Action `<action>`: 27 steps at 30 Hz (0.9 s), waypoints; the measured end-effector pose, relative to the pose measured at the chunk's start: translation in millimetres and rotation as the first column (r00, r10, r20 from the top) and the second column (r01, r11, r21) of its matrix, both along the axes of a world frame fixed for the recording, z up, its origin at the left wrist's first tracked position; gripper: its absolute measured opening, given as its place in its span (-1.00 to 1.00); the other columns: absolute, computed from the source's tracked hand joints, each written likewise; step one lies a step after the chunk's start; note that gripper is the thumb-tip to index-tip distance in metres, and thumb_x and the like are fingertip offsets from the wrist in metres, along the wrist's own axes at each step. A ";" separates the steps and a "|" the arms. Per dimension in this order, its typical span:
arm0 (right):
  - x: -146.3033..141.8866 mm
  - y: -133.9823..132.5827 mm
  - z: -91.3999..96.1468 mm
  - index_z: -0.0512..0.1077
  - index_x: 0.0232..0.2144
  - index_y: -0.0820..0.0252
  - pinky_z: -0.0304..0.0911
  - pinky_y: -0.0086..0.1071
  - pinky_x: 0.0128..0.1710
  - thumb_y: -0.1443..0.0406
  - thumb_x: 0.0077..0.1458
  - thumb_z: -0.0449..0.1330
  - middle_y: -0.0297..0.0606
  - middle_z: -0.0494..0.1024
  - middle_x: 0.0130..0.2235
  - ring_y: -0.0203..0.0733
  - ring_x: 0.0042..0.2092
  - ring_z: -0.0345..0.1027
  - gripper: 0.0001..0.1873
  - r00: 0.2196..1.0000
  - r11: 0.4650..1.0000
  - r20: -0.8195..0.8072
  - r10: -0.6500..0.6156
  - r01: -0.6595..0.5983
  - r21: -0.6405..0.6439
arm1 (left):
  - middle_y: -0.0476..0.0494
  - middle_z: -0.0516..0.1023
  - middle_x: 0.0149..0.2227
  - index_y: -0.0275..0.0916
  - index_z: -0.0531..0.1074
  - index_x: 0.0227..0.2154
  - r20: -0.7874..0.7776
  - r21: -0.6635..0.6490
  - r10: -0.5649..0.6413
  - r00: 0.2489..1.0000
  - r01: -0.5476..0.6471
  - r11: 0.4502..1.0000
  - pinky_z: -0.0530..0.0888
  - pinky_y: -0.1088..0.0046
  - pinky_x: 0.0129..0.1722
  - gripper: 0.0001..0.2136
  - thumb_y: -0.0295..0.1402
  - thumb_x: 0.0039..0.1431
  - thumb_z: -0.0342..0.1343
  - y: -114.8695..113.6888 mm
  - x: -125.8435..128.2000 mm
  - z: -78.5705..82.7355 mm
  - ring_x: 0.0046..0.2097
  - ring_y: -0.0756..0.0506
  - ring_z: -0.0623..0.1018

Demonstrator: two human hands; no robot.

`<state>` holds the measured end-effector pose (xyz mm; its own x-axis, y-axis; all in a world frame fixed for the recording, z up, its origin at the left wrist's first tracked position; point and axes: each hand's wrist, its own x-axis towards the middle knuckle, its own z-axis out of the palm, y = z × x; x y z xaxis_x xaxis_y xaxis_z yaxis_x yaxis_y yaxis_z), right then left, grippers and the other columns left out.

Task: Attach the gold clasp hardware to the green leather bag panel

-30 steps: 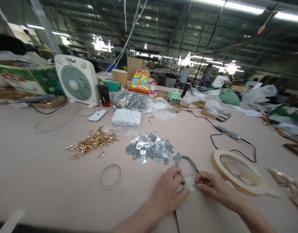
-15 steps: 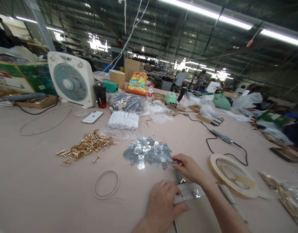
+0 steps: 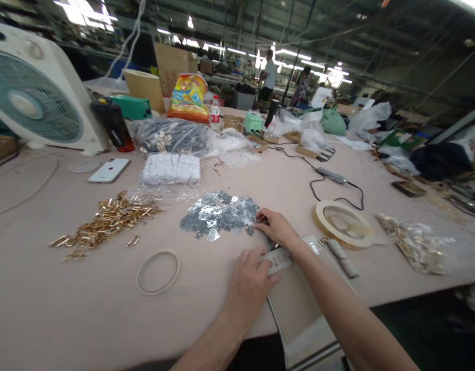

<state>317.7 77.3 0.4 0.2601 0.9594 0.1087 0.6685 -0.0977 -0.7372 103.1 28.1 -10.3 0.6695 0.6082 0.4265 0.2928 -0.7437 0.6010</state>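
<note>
At the right edge of a pile of small silver metal plates (image 3: 217,211), my right hand (image 3: 276,226) has its fingertips pinched together; what lies between them is hidden. Below it, my left hand (image 3: 249,281) rests over the pale top strip of a flat beige panel (image 3: 299,299), thumb apart from the fingers. One silver plate (image 3: 313,246) lies on that strip, beside my right forearm. The panel's lower end reaches past the table's front edge.
Gold-coloured metal loops (image 3: 105,221) lie heaped on the left, near a thin tape ring (image 3: 158,273). On the right are a large tape roll (image 3: 340,222), a grey-handled tool (image 3: 341,257) and a bag of gold parts (image 3: 419,247). A phone (image 3: 109,170) and a fan (image 3: 36,93) stand farther left.
The view has swung right and down, bringing the table's front edge into sight. My right fingertips stay at the plate pile's right edge, and my left hand stays on the panel.
</note>
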 end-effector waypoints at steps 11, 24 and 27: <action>-16.5 -95.1 47.4 0.56 -0.14 0.13 0.43 -0.40 -0.32 0.06 0.17 0.45 -0.28 0.63 -0.30 -0.23 -0.35 0.49 -0.65 0.874 0.980 -0.477 -0.089 0.161 0.114 | -0.23 0.48 -0.06 -0.27 0.38 -0.15 -0.010 -0.027 -0.086 0.996 0.086 0.996 0.60 0.12 -0.03 -0.78 -0.48 0.27 0.33 -3.5 6.7 -7.6 -0.03 -0.25 0.49; -33.3 -131.7 11.4 0.64 -0.17 0.08 0.46 -0.41 -0.24 0.06 0.11 0.49 -0.27 0.65 -0.27 -0.21 -0.29 0.50 -0.68 0.845 0.945 -0.490 -0.213 0.305 0.115 | -0.24 0.44 -0.12 -0.31 0.38 -0.15 -0.087 0.006 -0.053 0.995 0.054 0.999 0.60 0.10 -0.07 -0.95 -0.48 0.40 0.13 -13.1 15.4 -10.0 -0.08 -0.25 0.43; -33.1 -130.8 8.8 0.65 -0.16 0.10 0.47 -0.37 -0.24 0.06 0.10 0.48 -0.24 0.67 -0.26 -0.18 -0.29 0.51 -0.67 0.854 0.941 -0.466 -0.232 0.318 0.115 | -0.25 0.44 -0.11 -0.32 0.38 -0.15 -0.097 -0.010 -0.051 0.994 0.050 0.999 0.59 0.09 -0.05 -0.97 -0.50 0.41 0.11 -14.2 17.8 -10.0 -0.07 -0.25 0.42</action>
